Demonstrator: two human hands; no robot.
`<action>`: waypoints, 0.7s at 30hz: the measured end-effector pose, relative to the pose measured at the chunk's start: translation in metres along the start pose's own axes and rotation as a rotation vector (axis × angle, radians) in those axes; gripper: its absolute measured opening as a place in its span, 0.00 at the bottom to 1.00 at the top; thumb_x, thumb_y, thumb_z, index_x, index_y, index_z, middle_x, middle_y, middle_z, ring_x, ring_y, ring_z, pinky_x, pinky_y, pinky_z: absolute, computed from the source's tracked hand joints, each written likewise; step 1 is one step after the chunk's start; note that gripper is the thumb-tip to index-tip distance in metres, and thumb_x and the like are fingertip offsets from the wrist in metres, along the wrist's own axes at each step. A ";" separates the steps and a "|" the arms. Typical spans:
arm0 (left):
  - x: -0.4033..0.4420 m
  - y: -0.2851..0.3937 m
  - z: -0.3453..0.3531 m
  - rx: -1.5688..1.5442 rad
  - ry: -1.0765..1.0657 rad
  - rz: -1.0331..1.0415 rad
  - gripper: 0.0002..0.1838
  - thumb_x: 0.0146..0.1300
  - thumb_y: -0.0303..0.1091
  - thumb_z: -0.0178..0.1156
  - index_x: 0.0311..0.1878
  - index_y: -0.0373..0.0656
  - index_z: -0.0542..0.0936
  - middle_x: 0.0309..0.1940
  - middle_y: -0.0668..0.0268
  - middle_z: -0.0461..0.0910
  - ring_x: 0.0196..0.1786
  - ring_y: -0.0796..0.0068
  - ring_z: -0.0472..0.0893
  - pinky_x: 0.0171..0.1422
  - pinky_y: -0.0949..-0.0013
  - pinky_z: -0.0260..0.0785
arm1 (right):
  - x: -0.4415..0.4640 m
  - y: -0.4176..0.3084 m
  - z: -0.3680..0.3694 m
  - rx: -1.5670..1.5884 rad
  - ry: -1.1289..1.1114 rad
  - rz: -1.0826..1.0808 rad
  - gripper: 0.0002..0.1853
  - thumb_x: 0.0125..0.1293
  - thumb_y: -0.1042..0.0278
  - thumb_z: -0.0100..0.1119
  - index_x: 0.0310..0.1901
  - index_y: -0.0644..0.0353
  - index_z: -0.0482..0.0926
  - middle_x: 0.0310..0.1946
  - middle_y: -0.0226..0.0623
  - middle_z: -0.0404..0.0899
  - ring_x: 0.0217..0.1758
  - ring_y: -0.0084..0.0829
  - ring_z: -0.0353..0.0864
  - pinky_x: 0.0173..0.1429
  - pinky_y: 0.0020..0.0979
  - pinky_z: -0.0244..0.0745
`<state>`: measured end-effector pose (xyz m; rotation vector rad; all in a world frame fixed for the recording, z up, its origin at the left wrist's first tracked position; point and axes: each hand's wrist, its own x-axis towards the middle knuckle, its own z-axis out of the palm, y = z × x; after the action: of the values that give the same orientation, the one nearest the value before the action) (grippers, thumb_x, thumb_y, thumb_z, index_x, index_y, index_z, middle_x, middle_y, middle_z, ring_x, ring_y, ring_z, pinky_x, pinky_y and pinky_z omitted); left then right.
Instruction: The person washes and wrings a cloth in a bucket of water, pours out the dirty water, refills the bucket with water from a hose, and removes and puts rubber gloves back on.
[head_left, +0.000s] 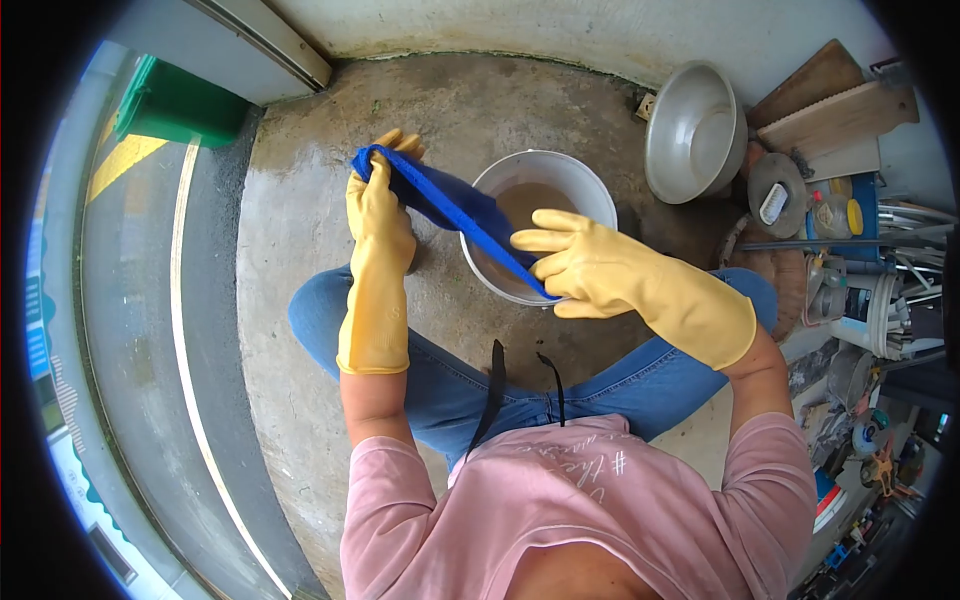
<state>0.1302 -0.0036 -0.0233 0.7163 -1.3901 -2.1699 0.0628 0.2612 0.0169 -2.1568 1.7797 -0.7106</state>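
Note:
A blue cloth [455, 212] is stretched slantwise between my two hands, over the left part of a white bucket [598, 185] holding murky brownish water. My left hand [378, 195], in a long yellow rubber glove, is closed on the cloth's upper left end, left of the bucket. At the bucket's right front rim, my right hand [580, 262], gloved the same way, has the cloth's lower end between thumb and fingers; its upper fingers are spread.
A metal basin [697, 132] leans by the wall at the upper right. Wooden boards [835, 122], a scrubbing brush [773, 203] and cluttered containers line the right side. A green bin [180, 103] stands at the upper left. My knees flank the bucket.

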 end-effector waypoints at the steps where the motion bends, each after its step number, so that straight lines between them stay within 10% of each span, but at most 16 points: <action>1: 0.001 -0.002 -0.001 -0.002 0.013 -0.022 0.18 0.78 0.40 0.49 0.58 0.37 0.78 0.49 0.55 0.86 0.53 0.65 0.83 0.60 0.63 0.74 | -0.002 -0.001 0.003 0.013 -0.036 0.022 0.13 0.44 0.60 0.74 0.21 0.58 0.79 0.28 0.30 0.82 0.61 0.40 0.73 0.64 0.42 0.64; 8: 0.009 -0.004 -0.013 -0.081 0.125 -0.060 0.17 0.78 0.39 0.50 0.58 0.37 0.78 0.52 0.54 0.84 0.53 0.64 0.83 0.59 0.63 0.75 | -0.017 0.005 0.003 -0.349 -0.109 0.386 0.12 0.53 0.57 0.70 0.22 0.54 0.80 0.24 0.30 0.79 0.51 0.36 0.76 0.57 0.37 0.67; 14: -0.001 0.010 -0.002 0.178 0.077 -0.054 0.17 0.77 0.41 0.53 0.56 0.38 0.81 0.46 0.59 0.85 0.48 0.71 0.82 0.54 0.69 0.74 | -0.031 0.021 -0.044 -0.186 0.459 0.729 0.17 0.59 0.54 0.71 0.34 0.63 0.85 0.30 0.44 0.83 0.35 0.47 0.81 0.45 0.43 0.76; 21: -0.016 0.006 0.023 0.311 -0.264 -0.275 0.16 0.70 0.43 0.60 0.52 0.42 0.84 0.34 0.67 0.84 0.37 0.77 0.82 0.49 0.72 0.74 | -0.040 0.041 -0.035 -0.169 0.213 0.974 0.17 0.61 0.50 0.68 0.40 0.56 0.87 0.25 0.39 0.82 0.33 0.47 0.82 0.43 0.42 0.77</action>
<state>0.1280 0.0193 -0.0068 0.7919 -1.8933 -2.3501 0.0043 0.2950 0.0183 -1.0288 2.6968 -0.5313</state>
